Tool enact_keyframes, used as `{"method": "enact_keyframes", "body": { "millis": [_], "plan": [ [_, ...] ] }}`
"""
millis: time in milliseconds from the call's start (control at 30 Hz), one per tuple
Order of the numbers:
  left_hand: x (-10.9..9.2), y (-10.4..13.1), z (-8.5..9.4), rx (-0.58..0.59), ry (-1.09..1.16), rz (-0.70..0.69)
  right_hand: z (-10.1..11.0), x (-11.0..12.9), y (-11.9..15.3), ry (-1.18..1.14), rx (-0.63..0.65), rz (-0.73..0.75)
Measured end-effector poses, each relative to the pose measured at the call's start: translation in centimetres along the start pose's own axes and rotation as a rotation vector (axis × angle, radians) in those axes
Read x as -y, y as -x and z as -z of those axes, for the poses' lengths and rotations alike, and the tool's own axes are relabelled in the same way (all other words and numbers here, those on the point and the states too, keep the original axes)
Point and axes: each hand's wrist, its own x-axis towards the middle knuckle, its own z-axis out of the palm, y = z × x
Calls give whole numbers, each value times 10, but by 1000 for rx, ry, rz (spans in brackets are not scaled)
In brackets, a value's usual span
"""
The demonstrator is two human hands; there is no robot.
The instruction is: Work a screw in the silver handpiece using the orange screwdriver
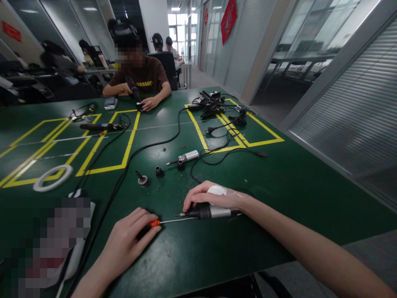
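My left hand [132,234] is closed around the orange-and-black handle of a screwdriver [175,220]. The screwdriver's thin shaft points right, its tip at the side of a black-and-silver pen-shaped electric tool [206,212]. This tool lies flat with its narrow metal tip to the left. Over it, my right hand [214,194] has bent fingers against the tool's front part; a white patch is on the back of the hand. Just beyond are a silver cylinder with a thin tip [188,156], a black collar [159,171], a second collar [180,164] and a flanged metal piece [143,180].
Black cables [149,145] cross the green table [173,256]. A pile of black tools and cords [212,103] lies far right. A white ring [52,178] and a blurred-out object [58,240] are left. Across the table, a person [142,74] holds a dark tool.
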Motion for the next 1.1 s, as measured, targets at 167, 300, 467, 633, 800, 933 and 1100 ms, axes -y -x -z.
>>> {"method": "enact_keyframes", "body": {
  "millis": [167, 300, 467, 633, 800, 933, 1100],
  "plan": [
    [-2, -1, 1, -8, -2, -11, 0, 4, 0, 0, 30, -4],
    [-3, -2, 1, -26, -16, -36, -2, 9, 1, 6, 23, -42],
    [1, 0, -1, -67, -47, -70, -3, 9, 0, -35, 18, -66],
    [0, 0, -2, -69, -41, -80, 0, 0, -2, -50, 30, -36],
    [-4, -2, -2, -72, -39, -75, 1, -3, -1, -33, 26, -15],
    [-3, -2, -2, -68, -43, -68, 0, -1, -2, -7, 18, -19],
    [-2, 2, -2, -68, -9, -53, 0, 2, -2, 2, 12, -28]
  ]
}}
